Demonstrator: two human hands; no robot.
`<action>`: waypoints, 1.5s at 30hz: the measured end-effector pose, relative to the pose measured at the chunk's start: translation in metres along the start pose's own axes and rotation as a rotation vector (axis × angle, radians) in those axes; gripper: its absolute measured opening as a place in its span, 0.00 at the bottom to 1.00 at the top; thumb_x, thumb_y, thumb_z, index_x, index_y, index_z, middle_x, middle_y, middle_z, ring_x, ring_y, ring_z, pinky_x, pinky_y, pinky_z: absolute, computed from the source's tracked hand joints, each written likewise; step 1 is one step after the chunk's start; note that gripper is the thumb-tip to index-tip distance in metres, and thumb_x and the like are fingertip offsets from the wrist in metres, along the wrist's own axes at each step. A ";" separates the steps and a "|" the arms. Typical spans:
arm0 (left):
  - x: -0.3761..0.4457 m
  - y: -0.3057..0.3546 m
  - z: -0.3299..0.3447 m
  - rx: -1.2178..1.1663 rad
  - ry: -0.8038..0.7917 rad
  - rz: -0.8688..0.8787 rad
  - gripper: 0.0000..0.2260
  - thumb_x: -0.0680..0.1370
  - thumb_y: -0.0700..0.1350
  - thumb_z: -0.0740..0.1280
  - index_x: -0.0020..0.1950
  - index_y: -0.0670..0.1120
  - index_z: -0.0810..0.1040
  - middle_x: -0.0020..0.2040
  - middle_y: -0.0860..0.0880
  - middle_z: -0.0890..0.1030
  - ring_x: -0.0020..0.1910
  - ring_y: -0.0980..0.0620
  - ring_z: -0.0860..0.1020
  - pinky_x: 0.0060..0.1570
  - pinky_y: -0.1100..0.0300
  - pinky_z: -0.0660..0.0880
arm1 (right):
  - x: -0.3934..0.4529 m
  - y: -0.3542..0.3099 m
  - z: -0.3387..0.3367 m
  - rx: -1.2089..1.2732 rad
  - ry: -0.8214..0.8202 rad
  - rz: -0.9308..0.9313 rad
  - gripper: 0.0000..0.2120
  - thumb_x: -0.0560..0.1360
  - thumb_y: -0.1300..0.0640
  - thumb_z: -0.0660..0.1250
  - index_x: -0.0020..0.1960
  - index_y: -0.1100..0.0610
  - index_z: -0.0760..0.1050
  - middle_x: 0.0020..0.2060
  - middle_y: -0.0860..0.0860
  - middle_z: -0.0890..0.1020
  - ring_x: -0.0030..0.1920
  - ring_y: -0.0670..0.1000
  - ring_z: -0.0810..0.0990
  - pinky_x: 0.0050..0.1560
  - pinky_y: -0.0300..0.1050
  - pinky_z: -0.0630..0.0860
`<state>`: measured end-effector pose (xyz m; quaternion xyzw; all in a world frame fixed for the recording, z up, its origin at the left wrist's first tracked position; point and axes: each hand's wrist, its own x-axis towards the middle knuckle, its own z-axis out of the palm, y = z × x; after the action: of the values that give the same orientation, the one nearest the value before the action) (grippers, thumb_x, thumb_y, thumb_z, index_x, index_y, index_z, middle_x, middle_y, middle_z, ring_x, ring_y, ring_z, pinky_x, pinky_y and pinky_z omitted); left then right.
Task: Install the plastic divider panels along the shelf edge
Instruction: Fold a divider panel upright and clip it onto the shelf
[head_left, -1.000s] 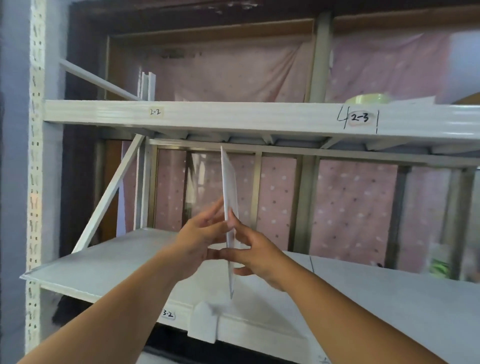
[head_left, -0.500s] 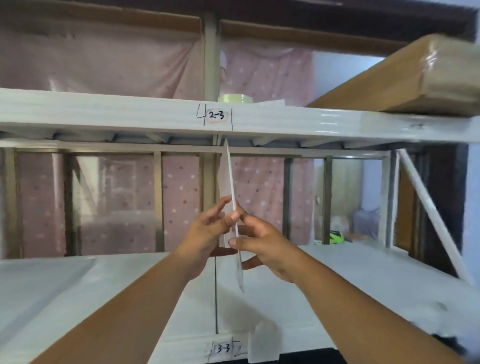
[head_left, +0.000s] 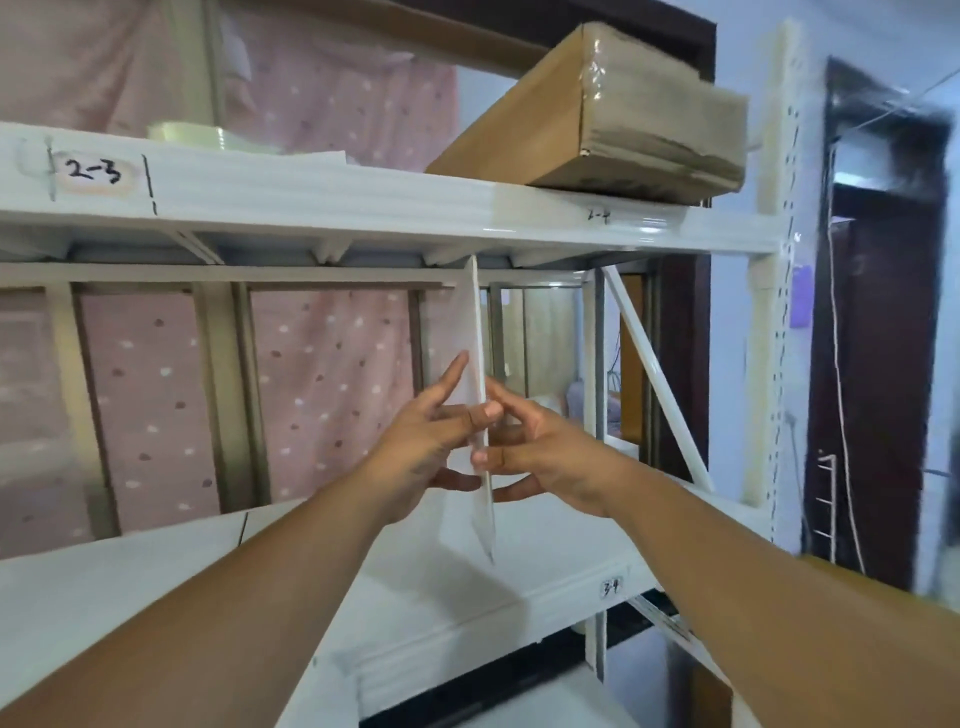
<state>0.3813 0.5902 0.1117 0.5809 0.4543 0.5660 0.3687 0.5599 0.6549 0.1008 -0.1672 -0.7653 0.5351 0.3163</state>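
We are holding divider panel (head_left: 475, 374) upright, edge-on toward us, between upper shelf (head_left: 363, 200) and lower shelf (head_left: 156, 571). Left hand (head_left: 423, 447) is pinching panel from left with thumb and fingers; right hand (head_left: 540, 447) is pinching from right, likely steadying it vertical. Panel top is reaching upper shelf underside; bottom corner is hovering near lower shelf front edge by label 3-4 (head_left: 611, 588), seemingly lining up there. Not yet seated, we are judging.
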 end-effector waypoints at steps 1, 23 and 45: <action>0.006 -0.002 0.012 -0.011 -0.012 0.002 0.43 0.64 0.62 0.84 0.75 0.75 0.68 0.64 0.51 0.85 0.64 0.43 0.83 0.41 0.50 0.85 | -0.005 0.001 -0.011 -0.010 0.013 0.005 0.42 0.74 0.59 0.78 0.75 0.27 0.62 0.66 0.47 0.78 0.57 0.44 0.85 0.49 0.47 0.84; 0.119 -0.054 0.194 -0.032 0.001 0.012 0.40 0.75 0.49 0.78 0.80 0.72 0.62 0.78 0.41 0.72 0.74 0.36 0.74 0.60 0.29 0.80 | -0.062 0.073 -0.200 0.036 0.084 0.016 0.33 0.80 0.58 0.72 0.78 0.37 0.65 0.69 0.47 0.79 0.62 0.57 0.84 0.59 0.55 0.81; 0.133 -0.058 0.215 0.053 0.037 0.010 0.44 0.67 0.57 0.78 0.78 0.75 0.62 0.80 0.45 0.68 0.75 0.36 0.73 0.60 0.30 0.80 | -0.061 0.096 -0.231 0.024 0.017 -0.041 0.22 0.82 0.54 0.69 0.72 0.37 0.73 0.64 0.51 0.82 0.61 0.60 0.83 0.57 0.66 0.82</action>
<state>0.5813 0.7525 0.0808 0.5820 0.4729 0.5664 0.3418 0.7507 0.8192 0.0463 -0.1520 -0.7593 0.5364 0.3356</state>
